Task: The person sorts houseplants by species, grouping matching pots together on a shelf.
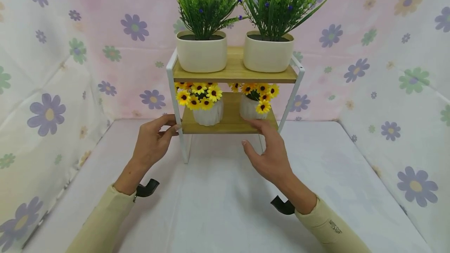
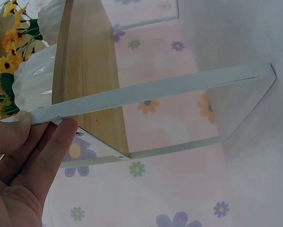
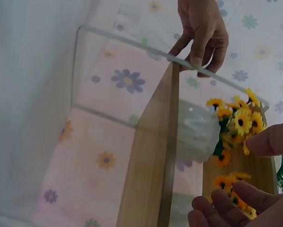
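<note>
A two-tier shelf (image 1: 232, 108) with wooden boards and a white metal frame stands on the white cloth. My left hand (image 1: 151, 141) pinches its left front leg (image 2: 132, 94) beside the lower board, thumb on one side and fingers on the other. My right hand (image 1: 270, 157) is before the lower board's right half, thumb and fingers spread apart. It holds nothing. Its fingertips overlap the base of the right white pot (image 1: 247, 108) of yellow sunflowers in the head view. A second ribbed white pot (image 1: 208, 114) of sunflowers sits on the same board, to the left.
On the upper board stand two cream oval planters, the left planter (image 1: 202, 56) and the right planter (image 1: 268, 56), both with tall grassy purple flowers. Flower-printed cloth (image 1: 133, 61) hangs behind and at both sides. A white cloth (image 1: 211, 206) covers the surface in front.
</note>
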`<action>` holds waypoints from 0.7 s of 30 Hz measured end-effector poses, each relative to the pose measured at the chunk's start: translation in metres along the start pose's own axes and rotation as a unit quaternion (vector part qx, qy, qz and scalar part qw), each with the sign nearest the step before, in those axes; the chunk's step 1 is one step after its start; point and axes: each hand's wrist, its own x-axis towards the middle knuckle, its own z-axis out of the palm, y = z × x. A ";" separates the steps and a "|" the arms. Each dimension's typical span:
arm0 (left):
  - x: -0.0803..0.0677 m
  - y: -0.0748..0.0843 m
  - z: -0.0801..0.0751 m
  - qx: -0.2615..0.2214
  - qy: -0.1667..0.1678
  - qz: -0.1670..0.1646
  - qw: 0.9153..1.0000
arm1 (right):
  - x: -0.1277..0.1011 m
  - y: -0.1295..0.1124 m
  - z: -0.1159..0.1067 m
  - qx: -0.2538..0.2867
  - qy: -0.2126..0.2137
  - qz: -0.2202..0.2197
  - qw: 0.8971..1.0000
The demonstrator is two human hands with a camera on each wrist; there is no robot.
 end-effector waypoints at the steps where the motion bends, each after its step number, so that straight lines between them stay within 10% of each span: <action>1: 0.000 0.000 0.000 -0.001 0.000 0.000 1.000 | -0.001 0.004 -0.003 -0.005 0.010 -0.006 1.000; 13: -0.002 0.001 -0.014 0.058 -0.030 -0.006 0.998 | -0.011 0.058 -0.042 -0.088 0.112 0.021 0.990; 21: -0.004 -0.010 -0.037 0.122 -0.010 0.007 0.992 | -0.009 0.095 -0.062 -0.119 0.094 0.080 0.985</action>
